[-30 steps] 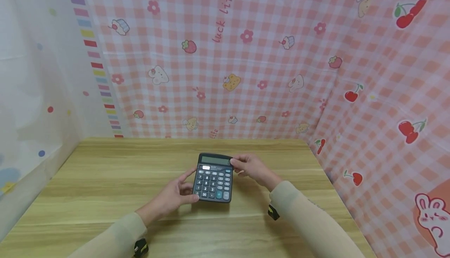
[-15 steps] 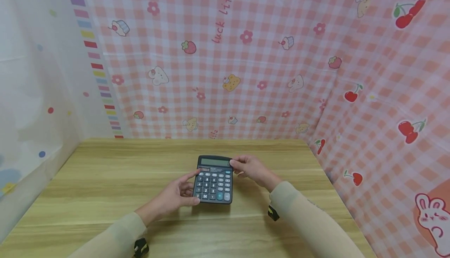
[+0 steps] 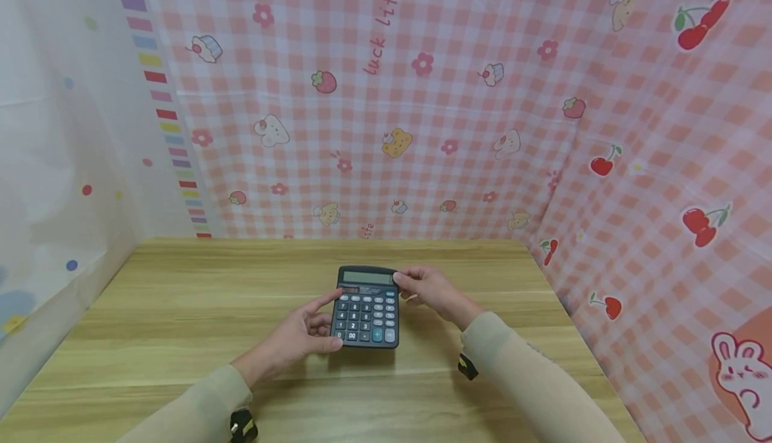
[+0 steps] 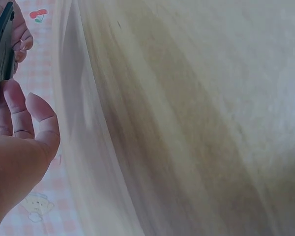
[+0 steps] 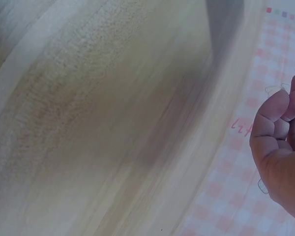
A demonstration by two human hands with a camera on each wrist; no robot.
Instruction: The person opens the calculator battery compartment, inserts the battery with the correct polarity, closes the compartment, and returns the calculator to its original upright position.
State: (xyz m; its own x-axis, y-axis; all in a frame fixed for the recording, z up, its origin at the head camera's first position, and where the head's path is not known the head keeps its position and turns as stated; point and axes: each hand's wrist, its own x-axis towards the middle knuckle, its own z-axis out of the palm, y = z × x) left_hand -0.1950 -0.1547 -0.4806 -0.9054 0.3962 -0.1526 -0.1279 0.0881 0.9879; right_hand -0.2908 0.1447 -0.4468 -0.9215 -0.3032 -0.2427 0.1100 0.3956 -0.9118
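Between both hands is a black desktop calculator (image 3: 364, 307), its display and keys facing up toward the head camera and raised off the wood. My left hand (image 3: 293, 334) grips its lower left side, thumb at the bottom corner by the 0 key and index finger up at the small solar panel. At the upper right corner, beside the display, my right hand (image 3: 431, 289) pinches the edge between thumb and fingers. In the left wrist view the calculator (image 4: 2, 46) appears edge-on, above the left fingertips. Only a dark sliver of it shows at the right wrist view's edge.
A wood-grain table (image 3: 199, 309) spreads beneath the hands. Behind it hangs a pink checked cloth (image 3: 362, 114), with another checked cloth (image 3: 651, 195) along the right and a white dotted cloth (image 3: 54, 161) on the left.
The calculator has dipped slightly and tilted a little, so the bright glare on its solar panel is gone. Both hands keep their hold, nearly in place.
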